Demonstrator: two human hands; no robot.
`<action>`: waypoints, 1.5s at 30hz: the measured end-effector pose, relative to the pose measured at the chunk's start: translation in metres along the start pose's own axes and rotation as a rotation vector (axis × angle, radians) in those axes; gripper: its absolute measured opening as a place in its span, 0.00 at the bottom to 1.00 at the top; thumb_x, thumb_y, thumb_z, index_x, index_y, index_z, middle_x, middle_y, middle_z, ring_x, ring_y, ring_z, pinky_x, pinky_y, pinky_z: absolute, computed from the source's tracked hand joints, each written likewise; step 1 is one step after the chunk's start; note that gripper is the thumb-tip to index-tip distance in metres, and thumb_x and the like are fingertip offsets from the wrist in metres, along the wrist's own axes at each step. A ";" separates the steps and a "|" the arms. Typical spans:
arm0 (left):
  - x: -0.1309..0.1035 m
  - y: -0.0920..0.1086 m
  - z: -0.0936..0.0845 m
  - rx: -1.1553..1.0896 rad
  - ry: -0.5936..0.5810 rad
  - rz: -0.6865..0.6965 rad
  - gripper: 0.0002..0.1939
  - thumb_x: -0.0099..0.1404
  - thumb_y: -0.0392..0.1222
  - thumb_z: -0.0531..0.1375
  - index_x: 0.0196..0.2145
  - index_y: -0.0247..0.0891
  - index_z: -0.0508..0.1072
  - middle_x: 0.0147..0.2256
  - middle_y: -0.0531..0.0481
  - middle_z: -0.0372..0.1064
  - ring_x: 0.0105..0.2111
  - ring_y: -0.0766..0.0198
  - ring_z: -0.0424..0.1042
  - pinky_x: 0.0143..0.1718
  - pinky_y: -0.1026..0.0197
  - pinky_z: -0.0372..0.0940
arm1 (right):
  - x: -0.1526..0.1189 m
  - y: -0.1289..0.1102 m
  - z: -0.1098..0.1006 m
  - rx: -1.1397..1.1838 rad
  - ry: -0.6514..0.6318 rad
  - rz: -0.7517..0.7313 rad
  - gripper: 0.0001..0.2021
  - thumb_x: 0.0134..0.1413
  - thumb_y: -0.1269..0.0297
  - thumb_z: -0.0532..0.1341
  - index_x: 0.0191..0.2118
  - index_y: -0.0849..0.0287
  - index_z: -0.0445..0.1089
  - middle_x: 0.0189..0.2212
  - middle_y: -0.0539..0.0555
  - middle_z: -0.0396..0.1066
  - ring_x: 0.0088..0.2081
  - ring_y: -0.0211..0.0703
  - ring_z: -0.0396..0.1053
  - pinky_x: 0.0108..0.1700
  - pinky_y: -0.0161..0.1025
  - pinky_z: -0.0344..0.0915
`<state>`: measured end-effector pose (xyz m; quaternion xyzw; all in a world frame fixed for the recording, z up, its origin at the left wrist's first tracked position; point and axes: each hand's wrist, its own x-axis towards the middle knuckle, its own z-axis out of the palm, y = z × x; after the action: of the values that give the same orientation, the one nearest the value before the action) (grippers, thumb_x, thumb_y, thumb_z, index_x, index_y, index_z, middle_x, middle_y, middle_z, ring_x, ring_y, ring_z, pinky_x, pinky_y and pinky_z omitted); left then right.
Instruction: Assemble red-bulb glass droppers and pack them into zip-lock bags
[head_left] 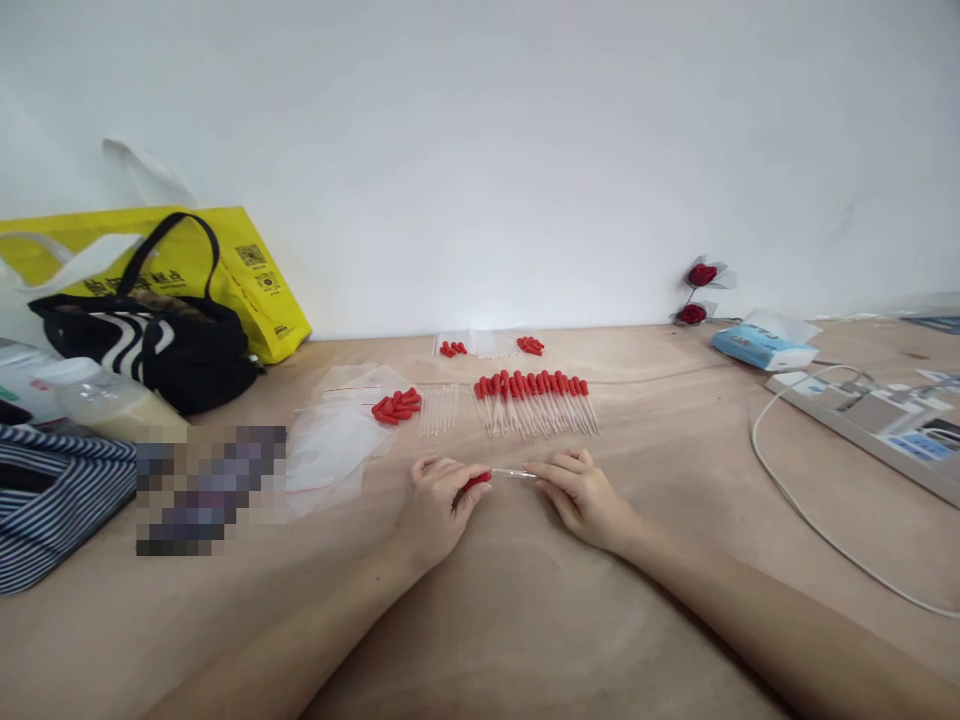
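My left hand (442, 505) pinches a red rubber bulb (478, 480) in front of me. From the bulb a thin clear tube (514, 473) runs to the right, and its far end is between the fingers of my right hand (581, 497). Beyond my hands lies a row of clear tubes with red bulbs on them (532, 400). To its left are several bare clear tubes (439, 411) and a small pile of loose red bulbs (396, 406). Clear plastic bags (337, 445) lie left of that pile.
Farther back, more red bulbs (531, 346) lie by a clear bag. A black bag (180, 350), a yellow bag (277, 300) and a bottle (112, 400) stand at left. At right are a tissue pack (761, 347), a power strip (862, 425) and a white cable (795, 510).
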<state>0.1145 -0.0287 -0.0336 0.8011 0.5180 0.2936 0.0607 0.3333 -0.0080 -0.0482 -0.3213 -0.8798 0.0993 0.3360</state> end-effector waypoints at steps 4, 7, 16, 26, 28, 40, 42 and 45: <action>-0.001 0.000 -0.001 0.015 0.029 0.002 0.08 0.62 0.43 0.52 0.35 0.42 0.71 0.29 0.54 0.73 0.32 0.65 0.69 0.44 0.53 0.50 | 0.005 -0.006 0.005 0.030 -0.011 -0.006 0.15 0.57 0.72 0.48 0.47 0.58 0.64 0.30 0.54 0.69 0.31 0.38 0.64 0.40 0.41 0.55; -0.001 0.000 -0.002 0.010 0.028 -0.002 0.09 0.62 0.43 0.51 0.34 0.42 0.71 0.30 0.54 0.73 0.31 0.65 0.69 0.44 0.54 0.51 | 0.004 -0.007 0.006 0.030 -0.022 -0.022 0.15 0.57 0.71 0.49 0.47 0.58 0.65 0.31 0.55 0.69 0.31 0.39 0.63 0.40 0.41 0.53; -0.007 0.002 -0.002 -0.020 0.003 0.105 0.09 0.62 0.40 0.51 0.31 0.41 0.70 0.27 0.55 0.71 0.30 0.65 0.68 0.47 0.52 0.46 | 0.005 -0.001 -0.002 -0.035 -0.126 -0.117 0.21 0.52 0.79 0.47 0.49 0.56 0.64 0.30 0.53 0.67 0.32 0.38 0.62 0.38 0.40 0.49; -0.009 0.008 -0.002 -0.010 0.002 0.237 0.09 0.63 0.38 0.50 0.28 0.39 0.68 0.24 0.55 0.69 0.28 0.67 0.66 0.48 0.54 0.46 | 0.005 -0.011 0.003 -0.062 -0.059 -0.147 0.12 0.56 0.72 0.47 0.37 0.61 0.67 0.25 0.52 0.65 0.27 0.37 0.58 0.34 0.39 0.47; -0.009 0.008 -0.002 0.000 -0.032 0.259 0.08 0.62 0.38 0.50 0.28 0.39 0.67 0.25 0.55 0.69 0.29 0.67 0.66 0.48 0.54 0.46 | 0.006 -0.013 0.003 -0.061 -0.045 -0.159 0.12 0.57 0.71 0.47 0.36 0.61 0.67 0.25 0.52 0.65 0.27 0.37 0.57 0.34 0.39 0.47; -0.005 0.008 -0.001 -0.048 -0.064 0.264 0.09 0.63 0.38 0.49 0.28 0.39 0.67 0.24 0.55 0.69 0.27 0.68 0.66 0.47 0.55 0.46 | 0.009 -0.015 0.006 0.000 -0.062 -0.134 0.11 0.57 0.71 0.47 0.35 0.61 0.66 0.25 0.52 0.67 0.27 0.37 0.58 0.33 0.37 0.47; -0.004 0.008 0.000 -0.050 -0.068 0.221 0.09 0.63 0.39 0.49 0.30 0.40 0.68 0.26 0.55 0.70 0.29 0.68 0.66 0.46 0.55 0.47 | 0.009 -0.015 0.006 0.002 -0.066 -0.098 0.11 0.57 0.71 0.47 0.36 0.61 0.66 0.26 0.52 0.67 0.28 0.37 0.59 0.34 0.37 0.47; 0.002 0.002 -0.006 0.009 -0.051 0.173 0.09 0.62 0.44 0.51 0.35 0.42 0.69 0.32 0.53 0.71 0.36 0.64 0.67 0.47 0.54 0.48 | 0.010 -0.015 0.007 -0.016 -0.072 -0.080 0.10 0.57 0.69 0.48 0.36 0.61 0.66 0.26 0.52 0.67 0.29 0.38 0.60 0.35 0.37 0.47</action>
<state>0.1132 -0.0287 -0.0268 0.8503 0.4465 0.2748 0.0448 0.3158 -0.0128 -0.0423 -0.2847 -0.9042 0.0900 0.3054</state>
